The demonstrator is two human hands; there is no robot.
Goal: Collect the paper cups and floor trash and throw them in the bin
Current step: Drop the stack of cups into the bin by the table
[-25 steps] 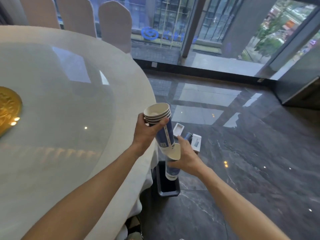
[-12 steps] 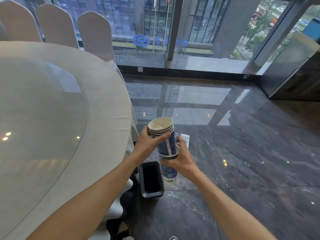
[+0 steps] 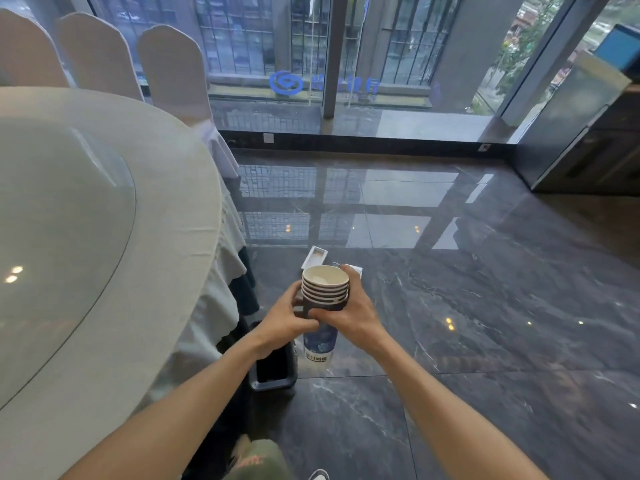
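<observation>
The stack of paper cups (image 3: pixel 325 289), dark blue with cream insides and about five rims showing, stands upright with its mouth open, just above and to the right of the bin (image 3: pixel 273 370). The bin is a small dark rectangular container standing open on the floor. Beyond the bin lie two white boxes (image 3: pixel 314 258), partly hidden behind the cups.

We saw a blue swirl logo (image 3: pixel 286 82) followed by blue Chinese characters (image 3: pixel 344 85) on the far window glass, the characters too blurred for us to read with certainty. Nearer, the bottom cup of the stack of paper cups (image 3: pixel 323 306) carried a small line of dark print on its white base band, which we could not make out.
</observation>
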